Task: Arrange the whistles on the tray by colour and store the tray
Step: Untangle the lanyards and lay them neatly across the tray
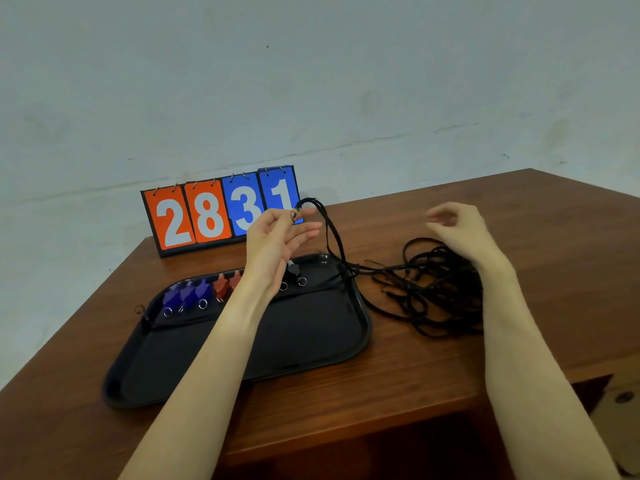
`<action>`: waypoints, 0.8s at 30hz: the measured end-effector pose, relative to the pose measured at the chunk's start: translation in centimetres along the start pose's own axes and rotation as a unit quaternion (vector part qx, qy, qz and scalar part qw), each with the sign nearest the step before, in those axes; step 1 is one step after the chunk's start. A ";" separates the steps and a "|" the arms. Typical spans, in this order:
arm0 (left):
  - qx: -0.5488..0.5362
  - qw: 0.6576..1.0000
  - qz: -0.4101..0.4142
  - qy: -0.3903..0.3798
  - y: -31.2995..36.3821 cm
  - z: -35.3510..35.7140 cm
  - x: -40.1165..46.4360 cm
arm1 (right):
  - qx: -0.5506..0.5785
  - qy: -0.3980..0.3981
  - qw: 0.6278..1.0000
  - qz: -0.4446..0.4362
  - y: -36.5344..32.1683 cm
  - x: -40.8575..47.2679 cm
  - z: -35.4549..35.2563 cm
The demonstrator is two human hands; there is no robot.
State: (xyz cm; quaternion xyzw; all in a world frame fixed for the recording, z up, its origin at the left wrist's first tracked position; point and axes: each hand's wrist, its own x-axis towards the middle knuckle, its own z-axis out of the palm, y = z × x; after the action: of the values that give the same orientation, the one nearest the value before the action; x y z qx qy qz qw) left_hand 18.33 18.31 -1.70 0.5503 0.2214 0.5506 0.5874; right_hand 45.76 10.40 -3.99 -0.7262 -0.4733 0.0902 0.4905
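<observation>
The left hand (277, 233) is pinching a black cord (332, 233) above the tray (311, 341) of blue whistles (187, 296) and red whistles (225, 285), while the right hand (460, 230) is hovering relaxed over the tabletop (415, 375).

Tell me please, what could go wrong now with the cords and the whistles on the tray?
1. The left hand pinches a black cord that runs down into the tangled cord pile; lifting further may tighten knots.
2. The same cord crosses the tray rim near the black whistles, so a pull could drag them out of line, perhaps disturbing the blue whistles too.
</observation>
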 end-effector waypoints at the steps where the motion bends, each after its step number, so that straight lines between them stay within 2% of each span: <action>1: 0.004 1.000 0.001 -0.011 0.1 0.1 -0.1 | 0.034 -0.027 0.998 -0.040 -1.0 -0.3 0.6; 4: 0.031 0.999 0.001 -0.033 0.4 0.3 -0.6 | 0.113 -0.148 0.976 -0.117 -3.4 -1.1 2.8; 7: 0.064 0.997 0.002 -0.041 0.4 0.4 -0.8 | 0.113 -0.250 0.949 -0.153 -4.7 -1.8 5.0; 12: 0.080 0.997 0.005 -0.020 0.3 0.1 -0.7 | 0.084 -0.296 0.937 -0.164 -5.4 -2.3 6.4; 14: 0.075 0.997 0.006 0.010 0.1 -0.2 -0.4 | 0.108 -0.279 0.943 -0.147 -5.4 -2.2 6.1; 17: 0.079 0.995 0.007 0.064 -0.2 -0.8 0.3 | 0.147 -0.190 0.962 -0.128 -5.0 -1.6 4.9; 20: 0.069 0.994 0.007 0.085 -0.5 -1.1 0.5 | 0.193 -0.114 0.970 -0.092 -3.8 -1.2 3.3; 24: 0.011 0.992 0.000 0.126 -0.4 -1.6 0.7 | 0.224 -0.051 0.971 -0.065 -2.5 -0.7 2.0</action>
State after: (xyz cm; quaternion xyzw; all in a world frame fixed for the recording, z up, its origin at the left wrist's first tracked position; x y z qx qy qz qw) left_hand 17.25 19.64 -2.29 0.4831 0.2996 0.6131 0.5486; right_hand 42.70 11.28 -3.29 -0.5599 -0.5118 0.1982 0.6207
